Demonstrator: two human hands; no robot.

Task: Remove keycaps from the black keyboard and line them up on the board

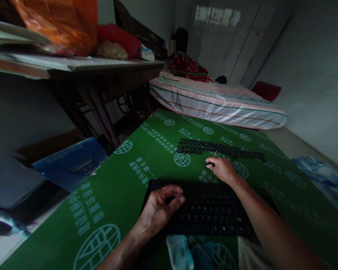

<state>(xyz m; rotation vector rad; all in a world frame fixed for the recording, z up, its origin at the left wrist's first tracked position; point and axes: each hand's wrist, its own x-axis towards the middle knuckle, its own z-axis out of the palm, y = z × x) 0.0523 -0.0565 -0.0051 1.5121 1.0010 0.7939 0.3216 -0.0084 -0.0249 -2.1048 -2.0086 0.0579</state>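
Note:
A black computer keyboard (pixel 205 208) lies flat in front of me on a green printed board (pixel 124 176). Over its left part rests my left hand (pixel 165 202), fingers curled and thumb tip close to the index fingertip; nothing shows between them. Beyond the keyboard's far edge, my right hand (pixel 221 168) pinches a small black keycap (pixel 210 164) between thumb and fingers. Several loose black keycaps (pixel 205 145) lie in rows just past that hand. Lower keys on the keyboard show clearly, while its upper part is too dark to make out well.
Close to me, below the keyboard, lies a light-blue cloth or packet (pixel 180 252). A table (pixel 107 67) at left bears an orange bag (pixel 64 26). Behind the board is a bed (pixel 214 101). A blue box-like thing (pixel 73 161) stands on the left.

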